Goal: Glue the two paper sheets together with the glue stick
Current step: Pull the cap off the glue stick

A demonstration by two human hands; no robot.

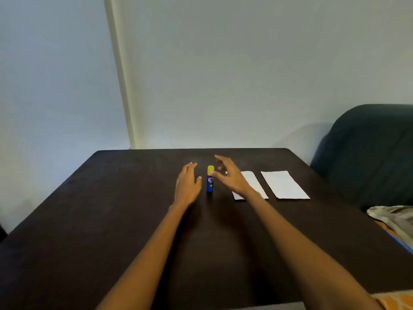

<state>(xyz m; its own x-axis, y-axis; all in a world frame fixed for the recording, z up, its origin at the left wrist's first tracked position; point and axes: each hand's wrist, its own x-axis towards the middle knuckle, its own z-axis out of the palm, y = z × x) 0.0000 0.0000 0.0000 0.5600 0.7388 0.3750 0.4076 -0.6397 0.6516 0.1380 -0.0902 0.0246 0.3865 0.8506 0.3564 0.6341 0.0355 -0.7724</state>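
A blue glue stick (210,180) with a yellow cap stands upright on the dark table (111,220), toward the far middle. My left hand (187,184) hovers just left of it, fingers spread, holding nothing. My right hand (230,175) is just right of the stick, fingers apart, its thumb tip close to the cap or touching it. Two white paper sheets lie flat side by side to the right: the nearer sheet (254,183) is partly covered by my right hand and wrist, the farther sheet (283,184) lies fully in view.
A dark blue upholstered chair (368,153) stands past the table's right far corner. Patterned cloth (393,218) lies at the right edge. A pale wall (223,74) rises directly behind the table's far edge.
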